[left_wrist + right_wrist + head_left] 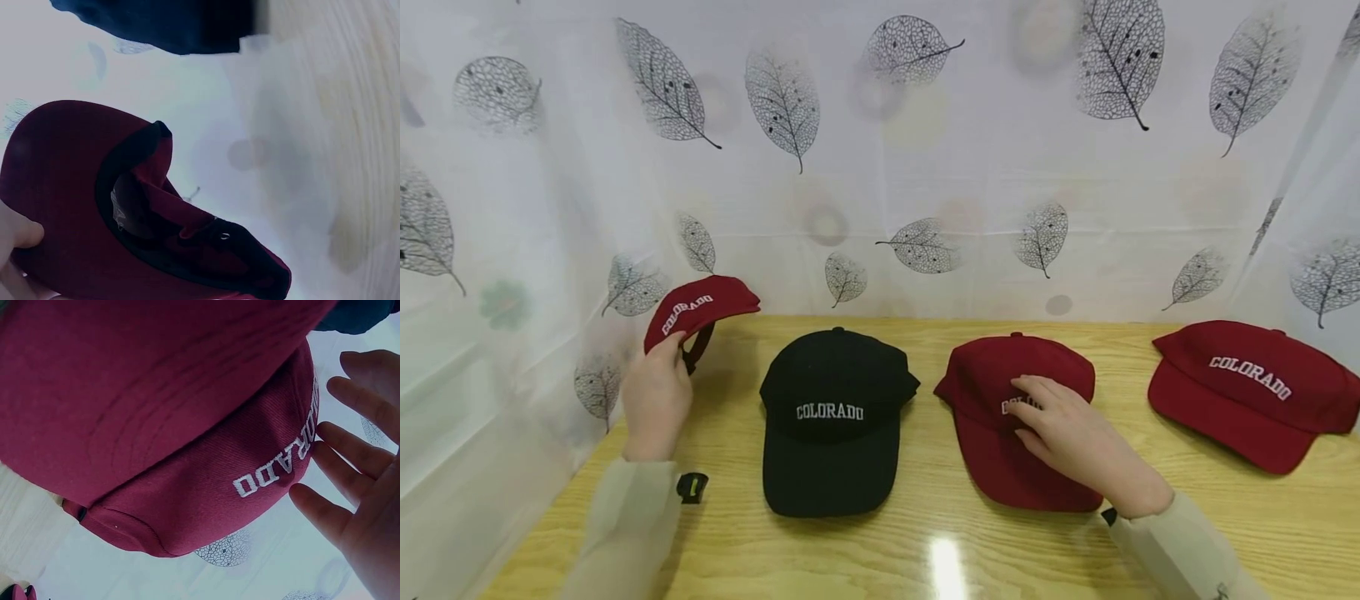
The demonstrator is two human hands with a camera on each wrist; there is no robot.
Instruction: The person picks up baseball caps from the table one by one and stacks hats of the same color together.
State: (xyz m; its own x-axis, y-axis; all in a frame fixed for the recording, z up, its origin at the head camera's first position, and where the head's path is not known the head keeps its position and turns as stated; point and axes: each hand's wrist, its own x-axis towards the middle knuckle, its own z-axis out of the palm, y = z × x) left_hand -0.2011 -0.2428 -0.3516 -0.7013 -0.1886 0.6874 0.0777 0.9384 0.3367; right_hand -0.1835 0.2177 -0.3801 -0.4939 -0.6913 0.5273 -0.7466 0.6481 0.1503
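At the far left in the head view, my left hand [657,404] holds a dark red baseball cap [730,293] lifted and tilted. The left wrist view shows the thumb [26,234] pressed on the brim [59,162], with the cap's inside and back strap facing the camera. My right hand [1082,437] is over a second dark red cap [981,375], covering part of its white COLORADO lettering. Its fingers [353,450] are spread, fingertips right at the cap's front panel [212,506]. Between the hands lies a black COLORADO cap [831,375], brim toward me.
Another dark red COLORADO cap [1232,408] lies at the right, brim angled toward the front. All stand on a light wooden table [820,558]. A white curtain [955,167] with a leaf print hangs behind the table and along the sides.
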